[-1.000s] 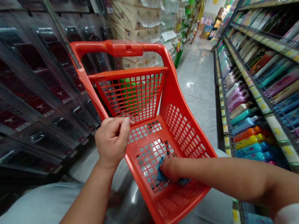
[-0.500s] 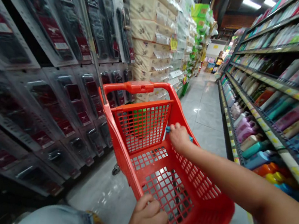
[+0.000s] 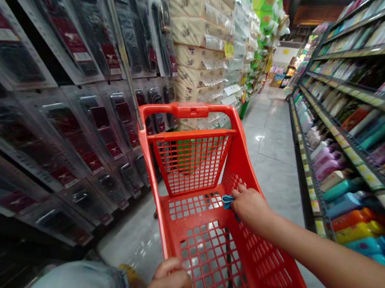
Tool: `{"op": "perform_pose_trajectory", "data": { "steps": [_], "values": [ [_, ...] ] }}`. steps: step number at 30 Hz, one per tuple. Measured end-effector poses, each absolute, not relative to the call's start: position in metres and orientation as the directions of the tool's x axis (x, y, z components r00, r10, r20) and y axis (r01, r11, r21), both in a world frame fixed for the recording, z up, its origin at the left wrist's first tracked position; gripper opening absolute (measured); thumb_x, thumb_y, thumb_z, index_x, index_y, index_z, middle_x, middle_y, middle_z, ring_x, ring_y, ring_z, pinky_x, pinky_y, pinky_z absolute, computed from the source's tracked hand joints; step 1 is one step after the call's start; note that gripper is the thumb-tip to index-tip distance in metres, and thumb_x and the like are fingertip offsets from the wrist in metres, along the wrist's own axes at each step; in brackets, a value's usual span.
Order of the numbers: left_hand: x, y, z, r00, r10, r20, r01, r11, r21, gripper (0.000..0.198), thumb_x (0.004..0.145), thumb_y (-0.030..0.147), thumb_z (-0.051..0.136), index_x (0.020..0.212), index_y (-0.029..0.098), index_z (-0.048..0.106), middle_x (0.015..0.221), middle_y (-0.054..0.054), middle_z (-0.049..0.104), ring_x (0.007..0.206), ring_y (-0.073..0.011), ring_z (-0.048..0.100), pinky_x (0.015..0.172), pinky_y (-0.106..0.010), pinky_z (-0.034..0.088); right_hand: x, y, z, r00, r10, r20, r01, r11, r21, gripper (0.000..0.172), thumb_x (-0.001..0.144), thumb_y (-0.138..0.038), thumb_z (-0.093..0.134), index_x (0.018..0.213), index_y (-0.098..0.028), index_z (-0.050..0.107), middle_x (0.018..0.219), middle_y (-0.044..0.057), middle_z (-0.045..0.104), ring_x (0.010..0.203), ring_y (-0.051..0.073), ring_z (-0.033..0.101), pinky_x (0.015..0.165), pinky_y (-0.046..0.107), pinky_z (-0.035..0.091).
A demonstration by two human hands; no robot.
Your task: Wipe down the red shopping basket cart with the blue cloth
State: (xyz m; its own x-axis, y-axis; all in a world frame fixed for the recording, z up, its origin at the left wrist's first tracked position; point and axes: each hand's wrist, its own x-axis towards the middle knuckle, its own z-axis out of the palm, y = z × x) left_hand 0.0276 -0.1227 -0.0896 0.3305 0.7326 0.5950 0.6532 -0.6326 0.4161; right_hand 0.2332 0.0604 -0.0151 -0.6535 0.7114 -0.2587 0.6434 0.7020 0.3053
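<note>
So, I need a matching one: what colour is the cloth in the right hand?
The cloth is blue with a teal tinge, best seen in the head view, at the right hand's fingers.

Soft, even shop light falls from above, with a small pale glare on the polished floor tiles. The blister packs on the left carry streaky sheen and motion blur. Shadow deepens toward the lower left corner. Wide-angle distortion bows the shelf rails and the red shopping trolley near the edges.
</note>
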Motion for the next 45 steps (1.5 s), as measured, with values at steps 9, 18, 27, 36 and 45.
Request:
{"op": "perform_pose_trajectory", "data": {
  "steps": [9, 18, 27, 36, 45],
  "values": [
    [-0.004, -0.098, -0.026, 0.483, 0.716, 0.504, 0.62, -0.686, 0.38, 0.031, 0.091, 0.01, 0.047, 0.061, 0.018, 0.047, 0.061, 0.003, 0.048, 0.078, -0.011, 0.057, 0.107, -0.036, 0.044, 0.241, 0.054, -0.009, -0.616, 0.749, -0.245, 0.712, 0.662, 0.233, 0.023, 0.088, -0.011, 0.057, 0.092, -0.015, 0.078, 0.102, 0.016, 0.07, 0.102, 0.031, 0.063, 0.073, 0.038, 0.05],
    [0.002, -0.042, -0.016, 0.419, 0.805, 0.42, 0.812, -0.539, 0.224, 0.034, 0.099, 0.031, 0.052, 0.07, 0.02, 0.064, 0.071, 0.001, 0.064, 0.092, -0.0171, 0.065, 0.12, -0.052, 0.032, 0.255, 0.075, -0.007, -0.535, 0.843, 0.048, 0.845, 0.535, 0.026, 0.023, 0.089, -0.019, 0.055, 0.095, -0.022, 0.077, 0.102, 0.01, 0.069, 0.102, 0.027, 0.061, 0.081, 0.036, 0.047],
    [0.064, -0.064, -0.062, 0.434, 0.802, 0.41, 0.808, -0.548, 0.216, 0.034, 0.1, 0.047, 0.047, 0.083, 0.021, 0.063, 0.077, -0.002, 0.066, 0.075, -0.0205, 0.057, 0.071, -0.035, 0.04, 0.226, 0.04, 0.01, -0.655, 0.726, -0.207, 0.755, 0.621, -0.213, 0.024, 0.082, -0.018, 0.058, 0.094, -0.022, 0.078, 0.095, 0.009, 0.073, 0.088, 0.024, 0.068, 0.074, 0.033, 0.047],
    [0.019, -0.032, -0.064, 0.567, 0.692, 0.448, 0.729, -0.674, 0.119, 0.042, 0.1, 0.052, 0.043, 0.085, 0.018, 0.063, 0.077, -0.003, 0.061, 0.076, -0.0196, 0.05, 0.074, -0.034, 0.036, 0.279, 0.006, -0.009, -0.587, 0.713, 0.384, 0.548, 0.699, -0.46, 0.034, 0.087, -0.013, 0.054, 0.111, -0.026, 0.075, 0.111, 0.007, 0.065, 0.101, 0.022, 0.059, 0.089, 0.038, 0.05],
    [0.011, -0.032, -0.06, 0.589, 0.664, 0.461, 0.739, -0.673, 0.025, 0.05, 0.099, 0.058, 0.036, 0.092, 0.017, 0.064, 0.078, -0.004, 0.062, 0.073, -0.0188, 0.05, 0.074, -0.034, 0.039, 0.261, -0.011, -0.075, -0.261, 0.635, 0.727, 0.614, 0.691, -0.383, 0.034, 0.084, -0.009, 0.055, 0.107, -0.024, 0.076, 0.124, 0.01, 0.06, 0.106, 0.025, 0.057, 0.091, 0.043, 0.052]
  ]
}}
